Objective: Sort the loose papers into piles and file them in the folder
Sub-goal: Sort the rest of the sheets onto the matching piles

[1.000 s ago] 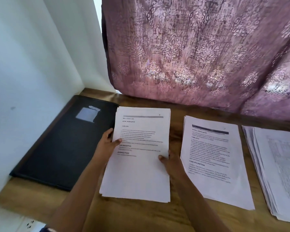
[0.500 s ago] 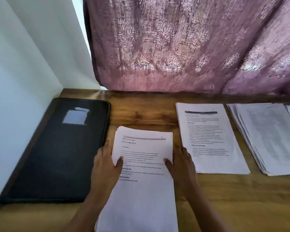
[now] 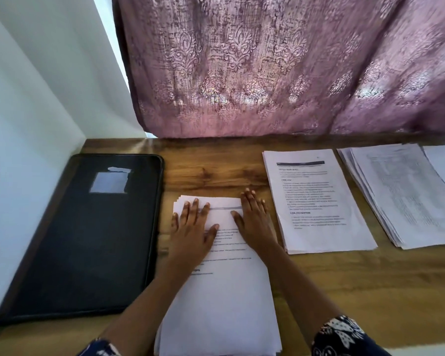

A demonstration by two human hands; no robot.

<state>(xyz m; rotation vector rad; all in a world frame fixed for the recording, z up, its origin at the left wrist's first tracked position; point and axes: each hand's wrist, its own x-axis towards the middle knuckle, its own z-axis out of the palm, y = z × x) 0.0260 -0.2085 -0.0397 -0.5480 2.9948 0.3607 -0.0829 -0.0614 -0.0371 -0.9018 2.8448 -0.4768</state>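
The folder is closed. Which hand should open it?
Probably left: the left hand lies flat on the white printed paper stack, at the edge nearest the closed black rectangular folder; the right hand rests at the stack's far side.

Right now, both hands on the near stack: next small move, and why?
Probably square the near stack first: its sheets stagger at the far left corner, by the left hand. That hand and the right hand lie flat on top, fingers straight, so they could nudge the edges flush. The black folder beside it is closed, so filing likely waits.
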